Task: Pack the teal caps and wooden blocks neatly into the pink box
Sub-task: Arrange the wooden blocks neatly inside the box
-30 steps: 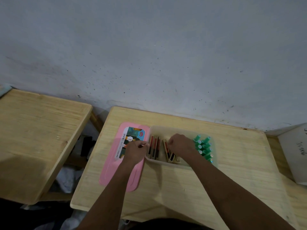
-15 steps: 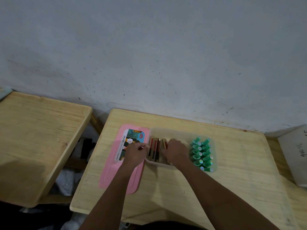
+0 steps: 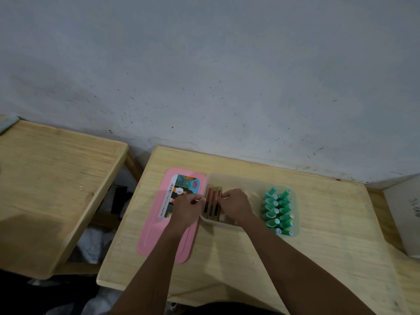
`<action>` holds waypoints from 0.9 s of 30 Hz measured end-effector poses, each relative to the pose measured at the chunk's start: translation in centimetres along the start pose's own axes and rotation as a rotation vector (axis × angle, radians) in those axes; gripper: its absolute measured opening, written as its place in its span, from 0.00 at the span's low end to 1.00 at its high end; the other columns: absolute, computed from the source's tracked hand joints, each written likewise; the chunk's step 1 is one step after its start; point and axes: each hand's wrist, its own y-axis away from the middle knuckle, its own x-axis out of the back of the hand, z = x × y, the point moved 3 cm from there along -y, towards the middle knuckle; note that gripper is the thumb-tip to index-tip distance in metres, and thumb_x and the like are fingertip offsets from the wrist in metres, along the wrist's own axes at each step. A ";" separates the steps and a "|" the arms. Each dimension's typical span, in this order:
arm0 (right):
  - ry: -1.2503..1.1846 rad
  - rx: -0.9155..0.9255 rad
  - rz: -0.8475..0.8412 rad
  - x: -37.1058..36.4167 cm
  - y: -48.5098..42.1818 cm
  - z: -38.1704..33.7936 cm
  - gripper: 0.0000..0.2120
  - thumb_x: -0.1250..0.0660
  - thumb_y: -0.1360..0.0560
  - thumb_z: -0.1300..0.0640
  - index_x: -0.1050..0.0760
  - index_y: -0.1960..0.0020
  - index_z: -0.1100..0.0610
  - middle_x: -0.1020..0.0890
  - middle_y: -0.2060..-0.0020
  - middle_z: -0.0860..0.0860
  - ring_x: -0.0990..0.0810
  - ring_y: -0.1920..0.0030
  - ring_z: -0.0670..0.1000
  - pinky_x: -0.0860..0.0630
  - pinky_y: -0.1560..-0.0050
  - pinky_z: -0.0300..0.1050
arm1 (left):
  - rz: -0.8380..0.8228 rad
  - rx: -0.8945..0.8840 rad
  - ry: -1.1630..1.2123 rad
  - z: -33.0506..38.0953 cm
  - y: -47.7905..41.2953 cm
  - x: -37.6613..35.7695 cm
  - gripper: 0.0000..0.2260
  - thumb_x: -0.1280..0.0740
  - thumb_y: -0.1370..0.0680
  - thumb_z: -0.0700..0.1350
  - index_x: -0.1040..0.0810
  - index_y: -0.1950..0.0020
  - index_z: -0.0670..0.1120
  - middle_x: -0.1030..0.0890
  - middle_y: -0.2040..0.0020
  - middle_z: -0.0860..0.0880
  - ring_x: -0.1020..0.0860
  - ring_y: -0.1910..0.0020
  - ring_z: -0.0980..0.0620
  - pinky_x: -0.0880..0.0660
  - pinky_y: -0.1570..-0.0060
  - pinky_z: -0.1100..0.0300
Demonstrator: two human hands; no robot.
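Blocks, tan with red-black faces, stand packed at box's left end; I see both hands' fingers pinching them. Teal caps rowed right.

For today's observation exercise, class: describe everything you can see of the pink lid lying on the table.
The flat pink plastic lid is a long rounded rectangle with a raised inner ridge. It lies flat on the pale wooden table, just left of the clear plastic box. A colourful printed paper label covers its far end. The left hand reaches across it, hiding part of the label.
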 end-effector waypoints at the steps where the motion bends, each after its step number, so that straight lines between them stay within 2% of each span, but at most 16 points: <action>1: -0.010 0.008 -0.006 0.5 0.1 0.2 0.11 0.36 0.25 0.54 0.15 0.56 0.53 0.14 0.59 0.51 0.18 0.60 0.50 0.20 0.53 0.46 | 0.000 0.002 0.009 -0.1 -0.1 0.0 0.15 0.34 0.23 0.45 0.23 0.37 0.42 0.20 0.42 0.44 0.21 0.45 0.48 0.21 0.44 0.48; 4: -0.011 -0.015 0.064 2.9 0.8 1.2 0.10 0.36 0.25 0.53 0.17 0.50 0.49 0.15 0.51 0.47 0.17 0.53 0.49 0.22 0.50 0.43 | -0.011 0.007 0.020 -0.1 -0.1 -0.1 0.15 0.34 0.23 0.44 0.23 0.37 0.42 0.20 0.42 0.43 0.22 0.46 0.49 0.21 0.44 0.50; 7: 0.170 -0.057 0.175 4.9 2.0 2.4 0.10 0.37 0.24 0.49 0.20 0.46 0.46 0.17 0.49 0.45 0.18 0.50 0.50 0.28 0.56 0.41 | -0.011 0.009 0.034 -0.2 -0.2 -0.2 0.15 0.34 0.22 0.44 0.24 0.37 0.42 0.20 0.41 0.43 0.21 0.45 0.47 0.21 0.44 0.49; 9: 0.278 -0.080 0.143 5.0 2.6 3.0 0.10 0.37 0.24 0.46 0.21 0.47 0.47 0.17 0.51 0.46 0.18 0.50 0.52 0.28 0.55 0.43 | -0.011 0.010 0.035 -0.2 -0.2 -0.2 0.15 0.34 0.22 0.44 0.24 0.37 0.42 0.20 0.41 0.43 0.21 0.45 0.47 0.21 0.44 0.49; 12: 0.354 -0.116 0.032 3.8 2.9 3.7 0.16 0.36 0.26 0.40 0.23 0.47 0.50 0.17 0.51 0.49 0.18 0.49 0.53 0.28 0.54 0.45 | -0.009 0.004 0.031 -0.2 -0.1 -0.1 0.15 0.34 0.22 0.45 0.23 0.37 0.42 0.20 0.43 0.43 0.21 0.47 0.47 0.21 0.45 0.48; 14: 0.370 -0.118 0.018 2.9 2.9 3.9 0.19 0.35 0.28 0.38 0.24 0.47 0.51 0.17 0.53 0.49 0.18 0.50 0.53 0.26 0.54 0.45 | -0.007 0.001 0.020 -0.1 -0.1 -0.1 0.15 0.34 0.22 0.45 0.23 0.37 0.42 0.19 0.43 0.43 0.21 0.47 0.47 0.21 0.44 0.48; 18: 0.283 -0.126 0.031 2.2 2.8 3.9 0.16 0.34 0.31 0.41 0.22 0.51 0.51 0.17 0.59 0.49 0.18 0.56 0.53 0.21 0.53 0.46 | 0.001 -0.003 0.018 -0.1 0.0 -0.1 0.15 0.34 0.22 0.45 0.23 0.37 0.42 0.19 0.43 0.43 0.21 0.46 0.47 0.21 0.44 0.47; 22: 0.150 -0.107 0.054 2.3 2.9 3.5 0.11 0.32 0.29 0.46 0.21 0.55 0.53 0.17 0.61 0.50 0.19 0.59 0.52 0.25 0.58 0.43 | -0.005 -0.007 0.020 -0.1 0.0 -0.1 0.15 0.34 0.22 0.44 0.23 0.37 0.41 0.19 0.44 0.43 0.21 0.49 0.49 0.21 0.46 0.50; 25: 0.121 -0.066 0.004 1.5 2.4 2.6 0.10 0.32 0.29 0.48 0.18 0.59 0.54 0.16 0.63 0.51 0.18 0.61 0.52 0.22 0.58 0.45 | -0.013 -0.007 0.007 -0.1 -0.1 -0.1 0.15 0.34 0.22 0.45 0.23 0.37 0.42 0.20 0.42 0.43 0.21 0.46 0.47 0.22 0.43 0.47; 27: 0.144 -0.057 -0.009 0.8 2.0 2.0 0.11 0.32 0.29 0.47 0.18 0.57 0.55 0.16 0.62 0.52 0.17 0.60 0.53 0.20 0.58 0.46 | -0.012 -0.006 0.007 -0.1 -0.1 0.0 0.15 0.34 0.22 0.45 0.23 0.37 0.42 0.20 0.42 0.43 0.21 0.44 0.47 0.22 0.42 0.47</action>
